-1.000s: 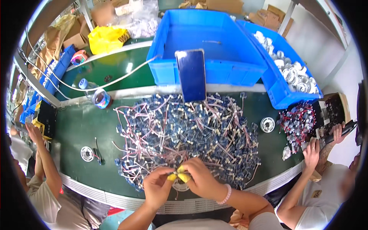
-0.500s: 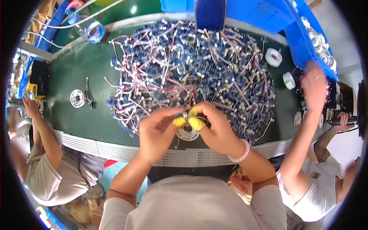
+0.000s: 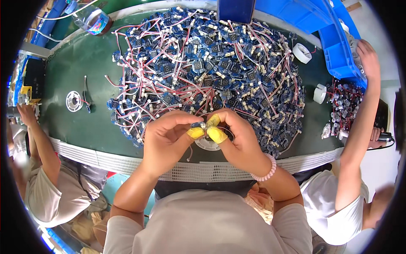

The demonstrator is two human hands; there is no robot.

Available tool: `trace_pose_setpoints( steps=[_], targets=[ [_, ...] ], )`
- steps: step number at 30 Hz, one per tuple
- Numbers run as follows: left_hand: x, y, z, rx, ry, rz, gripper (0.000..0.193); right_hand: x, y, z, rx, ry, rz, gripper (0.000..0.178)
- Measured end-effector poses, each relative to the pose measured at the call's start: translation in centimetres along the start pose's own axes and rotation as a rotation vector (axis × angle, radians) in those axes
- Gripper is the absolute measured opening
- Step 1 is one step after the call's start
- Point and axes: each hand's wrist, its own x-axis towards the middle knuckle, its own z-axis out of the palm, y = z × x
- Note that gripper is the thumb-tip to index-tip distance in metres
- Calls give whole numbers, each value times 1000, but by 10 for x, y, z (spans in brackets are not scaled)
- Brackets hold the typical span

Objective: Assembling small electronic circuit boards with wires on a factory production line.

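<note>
Close together in front of me, both hands pinch small parts, with yellow tape or covers on the fingertips. My left hand [image 3: 165, 142] is closed on a small blue circuit board [image 3: 196, 125]. Against the board's edge, my right hand [image 3: 237, 137] has its thumb and forefinger pressed together on a thin wire's end, mostly hidden by the fingertips. Below the fingers lies a white round plastic disc [image 3: 207, 144], partly covered by my hands. Just beyond spreads a big heap of blue circuit boards [image 3: 228, 67] with red-and-white cables.
To the left lie another white disc [image 3: 73, 101] and a small wired board [image 3: 88, 108]. A bottle [image 3: 96, 22] stands far left. White round parts [image 3: 302, 53] and blue bins [image 3: 338, 53] are at the right. Co-workers' arms [image 3: 359, 122] reach in from both sides.
My hands stay together, with the board and wire still pinched. The right co-worker's arm has moved outward to the blue bin. The whole view has shifted slightly.
</note>
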Motion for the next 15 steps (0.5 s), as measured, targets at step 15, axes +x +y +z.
trace_pose_setpoints(
  steps=[15],
  targets=[
    [-4, 22, 2, 163, -49, 63, 24, 1, -11, -11, 114, -1, -130, 11]
  ],
)
